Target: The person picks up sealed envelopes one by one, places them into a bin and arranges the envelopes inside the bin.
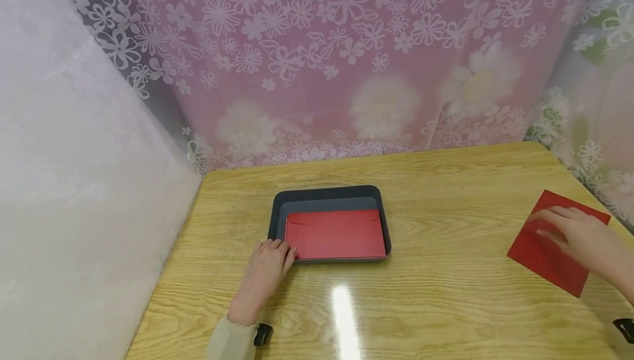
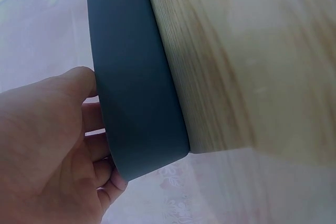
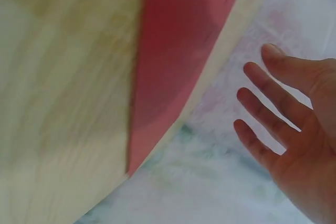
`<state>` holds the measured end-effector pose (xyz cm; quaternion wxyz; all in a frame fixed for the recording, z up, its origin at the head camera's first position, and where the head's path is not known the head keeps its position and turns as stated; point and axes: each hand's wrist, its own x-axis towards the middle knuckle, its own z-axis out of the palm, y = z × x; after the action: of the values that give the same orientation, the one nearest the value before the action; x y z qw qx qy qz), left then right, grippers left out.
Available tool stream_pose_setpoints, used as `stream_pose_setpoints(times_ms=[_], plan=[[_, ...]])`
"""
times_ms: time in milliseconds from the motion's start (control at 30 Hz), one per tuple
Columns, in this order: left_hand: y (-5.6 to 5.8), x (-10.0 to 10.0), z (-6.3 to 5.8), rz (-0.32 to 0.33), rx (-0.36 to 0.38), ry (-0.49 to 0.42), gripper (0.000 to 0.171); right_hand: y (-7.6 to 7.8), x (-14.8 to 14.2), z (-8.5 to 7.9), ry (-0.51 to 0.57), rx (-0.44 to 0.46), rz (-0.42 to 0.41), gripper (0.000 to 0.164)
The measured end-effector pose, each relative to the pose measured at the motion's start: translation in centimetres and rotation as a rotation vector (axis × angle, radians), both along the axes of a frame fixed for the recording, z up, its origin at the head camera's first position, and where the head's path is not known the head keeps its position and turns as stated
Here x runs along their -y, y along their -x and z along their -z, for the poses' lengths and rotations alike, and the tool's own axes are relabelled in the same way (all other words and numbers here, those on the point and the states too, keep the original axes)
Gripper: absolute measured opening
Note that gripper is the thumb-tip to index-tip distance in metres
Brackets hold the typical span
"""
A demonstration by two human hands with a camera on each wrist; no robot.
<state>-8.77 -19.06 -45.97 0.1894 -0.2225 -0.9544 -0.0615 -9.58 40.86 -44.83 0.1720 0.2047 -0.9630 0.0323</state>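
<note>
A dark grey tray (image 1: pixel 324 190) stands on the table, with a red envelope (image 1: pixel 337 236) lying flat in it, its flap edge toward the back. My left hand (image 1: pixel 267 266) holds the tray at its front left corner. In the left wrist view the thumb and bent fingers (image 2: pixel 102 174) lie along the tray's rim, beside its outer wall (image 2: pixel 139 87). Far to the right, a second red envelope (image 1: pixel 555 266) lies slanted on the table. Over it hovers my right hand (image 1: pixel 577 233); in the right wrist view its fingers (image 3: pixel 273 90) are spread apart, with nothing between them.
The wooden table (image 1: pixel 446 294) has its right edge close beside the second envelope. A pink floral curtain (image 1: pixel 317 101) hangs along the back, with pale sheeting (image 1: pixel 89 184) at the left. Black straps (image 1: pixel 262 334) sit at both wrists.
</note>
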Motion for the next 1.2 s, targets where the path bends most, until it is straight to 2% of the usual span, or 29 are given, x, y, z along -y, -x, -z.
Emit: stream_pose_setpoints(times_ms=[100,300,367,833,1100,1200], plan=[[0.0,-0.1,-0.1,-0.002,0.004,0.001,0.027,-0.6,-1.4,0.5,-0.031,0.081,0.019,0.047],[-0.1,-0.2,-0.3,-0.004,0.006,0.002,0.026,-1.0,-2.7,1.2,-0.123,0.339,0.051,0.061],[-0.1,-0.2,-0.3,-0.003,0.005,0.0,0.026,-1.1,-2.7,1.4,-0.124,0.37,0.061,0.06],[-0.2,-0.1,-0.1,0.002,-0.01,-0.007,0.024,-0.7,-0.2,1.6,-0.06,0.313,0.036,0.055],[-0.2,-0.1,-0.1,0.008,-0.028,-0.008,0.025,0.0,1.6,1.1,-0.037,0.349,0.04,0.052],[-0.2,-0.1,-0.1,0.007,-0.022,-0.007,0.024,0.1,2.2,1.0,-0.022,0.332,0.024,0.052]])
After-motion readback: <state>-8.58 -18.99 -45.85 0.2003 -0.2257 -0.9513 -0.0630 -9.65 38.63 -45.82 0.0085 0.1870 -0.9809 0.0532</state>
